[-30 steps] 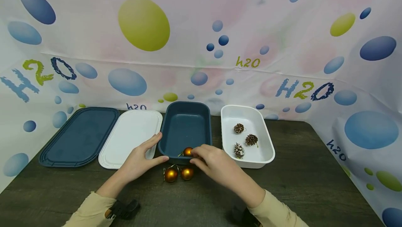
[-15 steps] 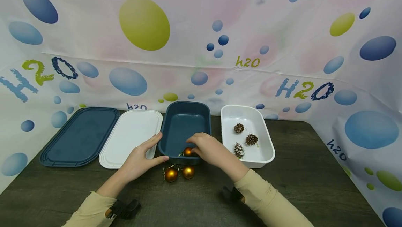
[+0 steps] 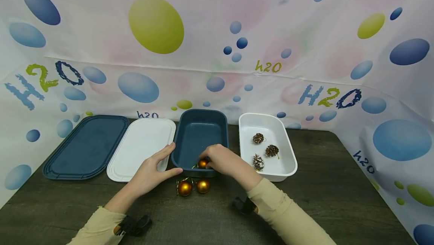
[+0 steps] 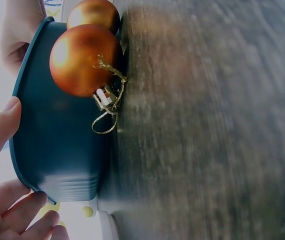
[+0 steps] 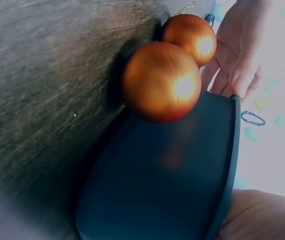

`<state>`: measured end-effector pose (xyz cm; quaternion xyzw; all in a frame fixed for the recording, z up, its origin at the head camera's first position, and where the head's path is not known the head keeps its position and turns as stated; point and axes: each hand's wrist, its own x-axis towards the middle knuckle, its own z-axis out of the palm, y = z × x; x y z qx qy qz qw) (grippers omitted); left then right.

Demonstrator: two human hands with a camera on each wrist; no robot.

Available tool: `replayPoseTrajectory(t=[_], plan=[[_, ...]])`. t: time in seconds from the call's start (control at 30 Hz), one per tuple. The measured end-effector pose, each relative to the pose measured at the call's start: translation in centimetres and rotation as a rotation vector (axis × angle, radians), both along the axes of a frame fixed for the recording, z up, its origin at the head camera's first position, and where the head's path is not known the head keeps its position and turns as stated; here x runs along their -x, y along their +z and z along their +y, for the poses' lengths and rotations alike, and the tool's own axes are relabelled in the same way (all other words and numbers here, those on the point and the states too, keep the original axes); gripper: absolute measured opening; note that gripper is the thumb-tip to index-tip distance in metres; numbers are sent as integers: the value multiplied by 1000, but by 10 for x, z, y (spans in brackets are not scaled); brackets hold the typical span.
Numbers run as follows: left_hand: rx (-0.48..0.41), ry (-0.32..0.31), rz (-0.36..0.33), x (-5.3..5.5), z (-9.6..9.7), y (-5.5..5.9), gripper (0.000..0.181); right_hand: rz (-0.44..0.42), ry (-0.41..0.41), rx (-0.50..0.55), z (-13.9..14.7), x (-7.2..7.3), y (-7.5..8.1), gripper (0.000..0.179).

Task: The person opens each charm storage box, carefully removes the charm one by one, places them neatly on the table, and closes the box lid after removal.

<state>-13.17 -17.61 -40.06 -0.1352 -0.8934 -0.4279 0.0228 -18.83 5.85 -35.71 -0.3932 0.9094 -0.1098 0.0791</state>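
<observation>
One gold ball (image 3: 201, 164) in blue box (image 3: 200, 136), 9 o'clock from nearer right hand (image 3: 222, 160); grip can't tell. Left hand (image 3: 152, 171) wide at box's 8 o'clock.

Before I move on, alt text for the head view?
A person's right hand is at a gold ball inside a blue box; the left hand touches the box. Two more balls lie in front, two lids at left; at right, a white box holds three pinecones.
</observation>
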Motion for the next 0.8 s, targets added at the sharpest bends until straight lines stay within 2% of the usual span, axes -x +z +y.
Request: replayPoseTrajectory(t=[0.23, 0.6, 0.8], plan=[[-7, -2, -5, 0, 0, 0, 85, 84, 21, 34, 3, -4, 1, 26], [3, 8, -8, 0, -1, 0, 85, 192, -17, 272, 25, -22, 7, 30], [1, 6, -6, 1, -1, 1, 85, 170, -21, 419, 42, -37, 11, 32]])
